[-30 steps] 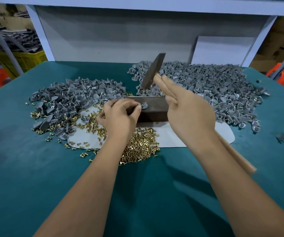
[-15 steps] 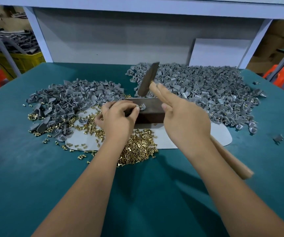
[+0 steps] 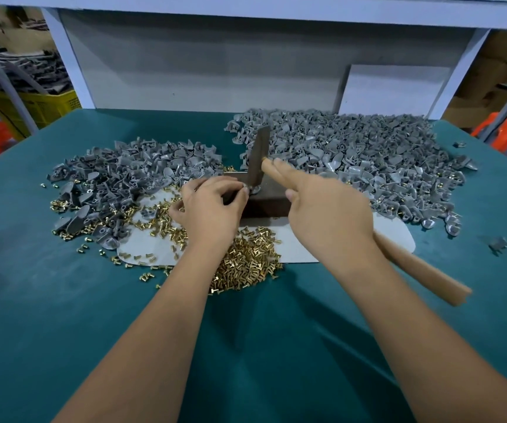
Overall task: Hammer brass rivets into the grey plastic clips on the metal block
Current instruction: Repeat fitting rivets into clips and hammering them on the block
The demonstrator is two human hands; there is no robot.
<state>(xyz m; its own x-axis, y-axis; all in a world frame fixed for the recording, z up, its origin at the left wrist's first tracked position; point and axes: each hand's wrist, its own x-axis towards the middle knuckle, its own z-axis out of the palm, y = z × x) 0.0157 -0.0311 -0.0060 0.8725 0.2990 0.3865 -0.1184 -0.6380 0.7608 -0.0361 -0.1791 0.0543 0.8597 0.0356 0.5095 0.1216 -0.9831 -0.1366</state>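
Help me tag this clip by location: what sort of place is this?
Probably a small factory assembly bench: heaps of grey plastic clips, a pile of brass rivets, and a yellow crate of parts beyond the green table.

Even, fairly bright indoor light falls from above, with no glare. Soft dark shadows of both forearms spread across the teal desk (image 3: 47, 331) toward the bottom edge, and the space under the white shelf (image 3: 246, 4) at the back is dimmer. The hammer (image 3: 258, 157) head and its wooden handle end are smeared by motion blur. The wide-angle lens bows the desk edges and stretches the forearms at the lower corners. Background corners are soft and murky.
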